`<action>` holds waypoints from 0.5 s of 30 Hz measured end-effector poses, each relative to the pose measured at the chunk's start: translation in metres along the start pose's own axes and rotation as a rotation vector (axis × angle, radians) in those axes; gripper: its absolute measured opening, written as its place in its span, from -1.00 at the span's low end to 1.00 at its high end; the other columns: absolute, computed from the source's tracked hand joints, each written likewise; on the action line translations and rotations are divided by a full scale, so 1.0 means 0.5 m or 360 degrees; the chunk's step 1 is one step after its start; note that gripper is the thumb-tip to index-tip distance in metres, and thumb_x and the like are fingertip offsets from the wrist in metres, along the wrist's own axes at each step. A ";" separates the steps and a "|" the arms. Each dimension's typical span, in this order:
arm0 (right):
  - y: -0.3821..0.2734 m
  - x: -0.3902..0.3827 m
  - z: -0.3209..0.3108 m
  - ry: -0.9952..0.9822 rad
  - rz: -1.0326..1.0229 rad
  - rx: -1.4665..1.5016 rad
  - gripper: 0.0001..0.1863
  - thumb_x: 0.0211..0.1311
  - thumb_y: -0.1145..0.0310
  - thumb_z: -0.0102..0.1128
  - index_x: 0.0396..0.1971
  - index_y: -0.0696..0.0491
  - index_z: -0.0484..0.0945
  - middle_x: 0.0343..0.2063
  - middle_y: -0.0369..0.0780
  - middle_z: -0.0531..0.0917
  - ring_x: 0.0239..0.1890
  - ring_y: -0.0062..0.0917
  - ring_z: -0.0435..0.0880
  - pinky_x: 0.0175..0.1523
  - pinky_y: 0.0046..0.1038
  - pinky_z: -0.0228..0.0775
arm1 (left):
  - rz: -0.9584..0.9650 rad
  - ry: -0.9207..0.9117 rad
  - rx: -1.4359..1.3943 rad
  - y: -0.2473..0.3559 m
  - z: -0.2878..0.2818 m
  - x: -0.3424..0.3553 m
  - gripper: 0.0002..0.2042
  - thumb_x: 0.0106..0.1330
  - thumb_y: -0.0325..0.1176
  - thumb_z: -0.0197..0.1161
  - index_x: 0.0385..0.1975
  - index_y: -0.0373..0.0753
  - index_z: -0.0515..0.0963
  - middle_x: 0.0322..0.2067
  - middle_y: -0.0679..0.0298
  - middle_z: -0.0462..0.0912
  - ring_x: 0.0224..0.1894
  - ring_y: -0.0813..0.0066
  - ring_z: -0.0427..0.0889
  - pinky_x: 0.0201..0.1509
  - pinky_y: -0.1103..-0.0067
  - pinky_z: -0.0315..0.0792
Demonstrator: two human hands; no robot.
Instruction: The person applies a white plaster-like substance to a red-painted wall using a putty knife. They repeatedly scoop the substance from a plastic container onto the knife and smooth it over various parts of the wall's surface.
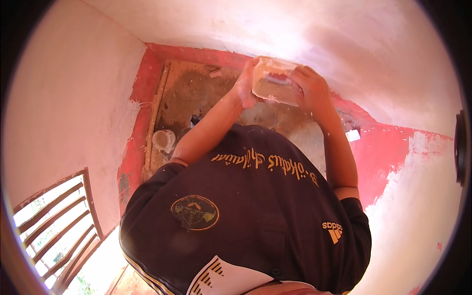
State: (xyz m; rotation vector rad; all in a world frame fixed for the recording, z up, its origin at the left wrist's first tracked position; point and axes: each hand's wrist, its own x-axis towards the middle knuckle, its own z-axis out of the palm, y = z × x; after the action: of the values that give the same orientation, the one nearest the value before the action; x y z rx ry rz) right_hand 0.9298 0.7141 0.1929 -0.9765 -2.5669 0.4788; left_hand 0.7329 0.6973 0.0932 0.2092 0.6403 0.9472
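Observation:
A clear, boxy plastic container [268, 91], smeared with pale material, is raised in front of me close to the wall. A reddish shape shows within its outline, too blurred to name. My left hand [246, 84] grips the container's left end, thumb at the upper edge. At the opposite end my right hand [312, 91] is closed, its curled fingers lying over the side. Whether those right fingers also hold a smaller thing cannot be made out.
Pale, patchy walls [73, 88] meet a red lower band [378, 157] around me. On the stained floor [187, 88] are a whitish tub [163, 141], a dark object [195, 120] and a small pink piece [215, 72]. A white item [352, 135] is at right; a slatted window [59, 231] at lower left.

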 end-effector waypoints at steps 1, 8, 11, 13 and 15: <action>-0.008 0.013 0.010 0.0086 0.0080 0.0037 -0.78 0.23 0.51 0.20 -0.13 0.19 0.64 -0.24 -0.08 0.67 -0.19 -0.11 0.63 -0.06 -0.25 0.48 | -0.0003 -0.0022 0.0027 0.011 -0.010 -0.007 -0.36 0.46 0.29 -0.31 0.30 0.01 0.39 0.20 0.27 0.54 0.19 0.20 0.55 -0.02 0.09 0.53; -0.082 0.032 0.035 0.0048 -0.0007 0.0217 -0.78 0.23 0.50 0.21 -0.14 0.22 0.63 -0.29 -0.02 0.64 -0.23 -0.07 0.61 -0.10 -0.22 0.47 | 0.0000 -0.0067 0.0061 0.053 -0.072 -0.047 -0.38 0.45 0.30 -0.33 0.27 0.09 0.41 0.20 0.32 0.56 0.20 0.22 0.55 -0.01 0.08 0.53; -0.102 0.063 0.053 0.0123 -0.0060 0.0027 -0.78 0.23 0.50 0.22 -0.13 0.21 0.64 -0.29 -0.03 0.64 -0.24 -0.10 0.62 -0.10 -0.22 0.48 | -0.0033 -0.0014 0.0106 0.068 -0.087 -0.051 -0.37 0.44 0.31 -0.31 0.28 0.09 0.41 0.19 0.32 0.56 0.18 0.22 0.56 -0.01 0.08 0.53; -0.093 0.073 0.060 0.0175 0.0043 0.0025 -0.78 0.24 0.50 0.22 -0.13 0.21 0.64 -0.29 -0.03 0.64 -0.24 -0.10 0.62 -0.10 -0.22 0.48 | -0.0034 -0.0034 0.0095 0.086 -0.069 -0.073 -0.36 0.45 0.28 -0.28 0.31 -0.01 0.38 0.21 0.23 0.54 0.20 0.18 0.55 0.04 0.09 0.53; -0.093 0.075 0.053 0.0222 0.0138 0.0025 -0.78 0.24 0.50 0.22 -0.13 0.20 0.64 -0.29 -0.03 0.63 -0.24 -0.11 0.62 -0.10 -0.23 0.47 | -0.0028 -0.0050 0.0079 0.095 -0.053 -0.091 -0.33 0.47 0.26 -0.24 0.34 -0.12 0.35 0.23 0.15 0.51 0.21 0.15 0.54 0.08 0.11 0.54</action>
State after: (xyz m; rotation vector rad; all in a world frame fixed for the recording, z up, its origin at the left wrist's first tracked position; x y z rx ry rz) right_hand 0.8657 0.7021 0.1968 -1.0795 -2.4016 0.4369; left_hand 0.6657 0.6852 0.1118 0.2619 0.6366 0.9101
